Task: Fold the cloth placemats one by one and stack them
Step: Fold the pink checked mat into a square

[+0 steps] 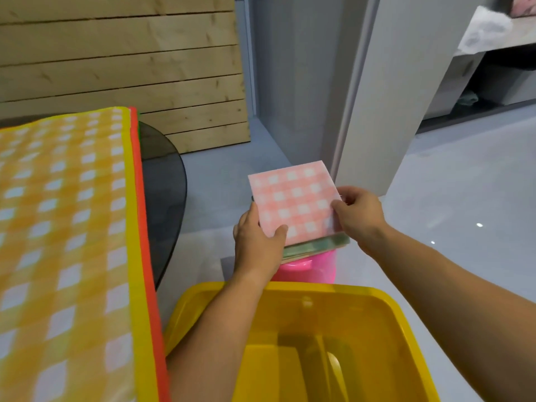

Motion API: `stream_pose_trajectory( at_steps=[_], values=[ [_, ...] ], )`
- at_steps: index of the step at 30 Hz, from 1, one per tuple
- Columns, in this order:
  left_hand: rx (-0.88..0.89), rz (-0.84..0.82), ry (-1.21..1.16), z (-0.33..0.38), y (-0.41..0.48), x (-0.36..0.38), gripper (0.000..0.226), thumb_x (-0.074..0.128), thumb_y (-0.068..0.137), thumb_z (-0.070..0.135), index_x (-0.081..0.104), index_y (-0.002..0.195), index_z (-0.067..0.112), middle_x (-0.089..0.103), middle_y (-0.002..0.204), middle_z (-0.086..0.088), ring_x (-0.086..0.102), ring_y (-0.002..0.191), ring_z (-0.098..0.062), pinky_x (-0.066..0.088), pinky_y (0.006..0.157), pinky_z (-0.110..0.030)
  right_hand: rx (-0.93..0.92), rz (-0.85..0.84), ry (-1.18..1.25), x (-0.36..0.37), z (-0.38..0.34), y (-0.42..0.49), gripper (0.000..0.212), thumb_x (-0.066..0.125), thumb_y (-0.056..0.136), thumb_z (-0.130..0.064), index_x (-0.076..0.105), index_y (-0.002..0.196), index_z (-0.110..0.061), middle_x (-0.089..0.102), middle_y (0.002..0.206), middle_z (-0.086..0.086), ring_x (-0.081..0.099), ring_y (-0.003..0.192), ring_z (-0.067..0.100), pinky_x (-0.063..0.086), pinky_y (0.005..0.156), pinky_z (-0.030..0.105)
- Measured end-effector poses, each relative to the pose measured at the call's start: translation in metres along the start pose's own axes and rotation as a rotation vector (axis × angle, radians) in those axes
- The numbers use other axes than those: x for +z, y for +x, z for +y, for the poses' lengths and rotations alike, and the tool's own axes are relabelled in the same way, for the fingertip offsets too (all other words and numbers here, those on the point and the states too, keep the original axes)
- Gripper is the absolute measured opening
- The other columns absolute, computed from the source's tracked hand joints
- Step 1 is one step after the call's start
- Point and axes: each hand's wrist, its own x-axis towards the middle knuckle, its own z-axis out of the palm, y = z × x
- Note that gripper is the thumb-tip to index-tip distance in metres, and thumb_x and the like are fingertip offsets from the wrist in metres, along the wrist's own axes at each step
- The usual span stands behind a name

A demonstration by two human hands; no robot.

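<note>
Left hand at seven o'clock and right hand at three o'clock are pinching a folded pink-checked cloth placemat, probably best lowered square onto the green-edged stack beneath.

I got a bright, evenly lit indoor view with only faint, soft shadows. Small white glints sat on the glossy floor at the right. The yellow checked cloth at the left edge looked smeared and oversaturated, the wooden boards bowed by the wide lens. The pink checked placemat was sharpest.
</note>
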Motion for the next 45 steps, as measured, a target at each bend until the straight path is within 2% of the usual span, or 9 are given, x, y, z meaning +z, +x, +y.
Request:
stream_pose_trajectory(
  at_steps=[6,14,22,28,35,38,40,43,45],
  values=[
    [-0.005,0.000,0.081,-0.003,-0.002,0.001,0.055,0.070,0.087,0.036,0.050,0.138,0.031,0.058,0.131,0.006,0.051,0.125,-0.020,0.050,0.104,-0.047,0.001,-0.005,-0.099,0.008,0.012,0.001,0.029,0.049,0.099,-0.009,0.066,0.122,-0.011,0.066,0.104,-0.001,0.064,0.093,0.022,0.057,0.082,0.034],
    [-0.058,-0.033,0.108,-0.004,-0.009,0.006,0.061,0.068,0.091,0.032,0.039,0.145,0.032,0.057,0.138,0.004,0.054,0.127,-0.022,0.051,0.104,-0.046,-0.022,0.000,-0.213,0.013,0.017,-0.010,0.030,0.049,0.094,-0.012,0.070,0.116,-0.011,0.070,0.108,0.001,0.067,0.095,0.027,0.058,0.087,0.048],
    [-0.072,0.010,0.087,-0.005,-0.018,0.012,0.066,0.063,0.086,0.046,0.032,0.144,0.035,0.051,0.142,0.007,0.054,0.128,-0.022,0.056,0.098,-0.047,-0.026,-0.006,-0.164,0.007,0.011,-0.025,0.038,0.047,0.103,-0.019,0.049,0.140,-0.010,0.058,0.131,0.003,0.057,0.114,0.024,0.050,0.097,0.044],
    [-0.077,0.038,-0.104,0.033,-0.063,0.004,0.062,0.060,0.099,0.033,0.028,0.153,0.033,0.048,0.149,0.008,0.049,0.135,-0.018,0.050,0.107,-0.039,-0.068,0.022,-0.186,-0.017,-0.006,-0.054,0.042,0.051,0.101,-0.027,0.051,0.140,-0.011,0.055,0.141,0.006,0.055,0.124,0.025,0.047,0.100,0.040],
    [-0.169,-0.046,-0.394,0.107,-0.145,-0.035,0.050,0.048,0.106,0.034,0.031,0.152,0.034,0.043,0.151,0.008,0.048,0.128,-0.014,0.045,0.098,-0.024,-0.112,0.016,-0.161,-0.062,-0.051,-0.124,0.040,0.059,0.097,-0.032,0.060,0.131,-0.011,0.063,0.131,0.005,0.059,0.105,0.016,0.048,0.089,0.032],
    [-0.157,-0.110,-0.513,0.137,-0.182,-0.064,0.024,0.049,0.105,0.030,0.048,0.124,0.045,0.046,0.144,0.008,0.051,0.124,-0.016,0.048,0.102,-0.032,-0.172,0.017,-0.162,-0.079,-0.083,-0.158,0.037,0.060,0.097,-0.032,0.062,0.129,-0.013,0.064,0.127,0.005,0.057,0.101,0.015,0.046,0.087,0.031],
    [-0.158,-0.120,-0.607,0.147,-0.197,-0.093,0.025,0.052,0.103,0.029,0.050,0.126,0.038,0.055,0.137,0.006,0.058,0.119,-0.015,0.051,0.103,-0.035,-0.223,0.010,-0.164,-0.084,-0.109,-0.183,0.035,0.059,0.097,-0.030,0.063,0.128,-0.013,0.065,0.125,0.005,0.057,0.101,0.016,0.045,0.087,0.031],
    [-0.125,-0.091,-0.614,0.154,-0.202,-0.154,0.011,0.053,0.102,0.022,0.052,0.112,0.028,0.064,0.102,0.014,0.064,0.088,0.007,0.050,0.077,-0.011,-0.313,-0.032,-0.161,-0.082,-0.149,-0.220,0.030,0.059,0.098,-0.028,0.065,0.123,-0.013,0.067,0.118,0.005,0.059,0.101,0.017,0.042,0.086,0.030],
    [-0.113,-0.077,-0.605,0.154,-0.202,-0.203,0.020,0.054,0.100,0.013,0.048,0.090,0.030,0.057,0.086,0.006,0.060,0.076,-0.006,0.043,0.063,-0.011,-0.368,-0.081,-0.172,-0.071,-0.174,-0.245,0.027,0.060,0.097,-0.027,0.067,0.120,-0.013,0.069,0.113,0.004,0.060,0.099,0.016,0.041,0.085,0.028]
  ],
)
